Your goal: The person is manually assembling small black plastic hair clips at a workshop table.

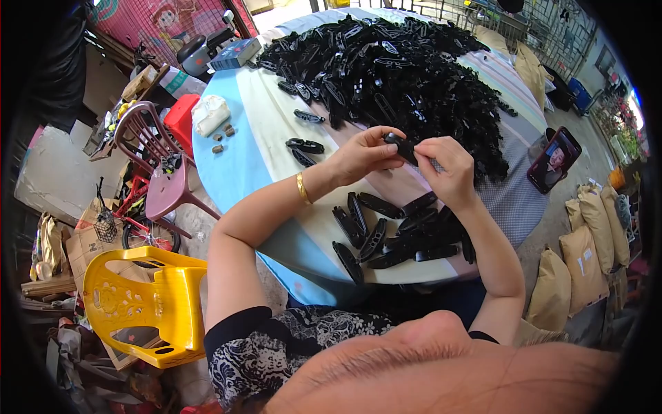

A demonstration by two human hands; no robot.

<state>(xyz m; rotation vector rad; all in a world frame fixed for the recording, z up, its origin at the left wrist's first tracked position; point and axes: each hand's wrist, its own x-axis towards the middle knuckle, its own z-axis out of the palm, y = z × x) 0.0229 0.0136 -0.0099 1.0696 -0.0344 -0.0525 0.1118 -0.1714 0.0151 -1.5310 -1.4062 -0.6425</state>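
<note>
— Head view first: what are the fingers doing?

— The left hand has its fingers curled in, thumb and fingertips pinched on one end of a small black plastic piece. The right hand is closed the same way, thumb and forefinger nipped together on the piece's other end. Both hands grip it, so neither is spread open.

— Where is that piece?

— It is held above the round table, between the big heap of black plastic pieces farther from the person and the small pile of elongated black pieces nearer the body.

— How does it look?

— Dark, glossy, narrow and elongated, like the pieces around it. Most of it is covered by fingers, so finer detail cannot be told.

— And its direction?

— Its long axis runs slanted, from upper left at the left thumb down to the right toward the right fingers. Whether it tilts off the table plane cannot be told.

— Anything else close by?

— A few single black pieces lie on the striped cloth to the left of the left hand. A phone stands at the table's right edge, and a yellow plastic chair is on the floor to the person's left.
</note>
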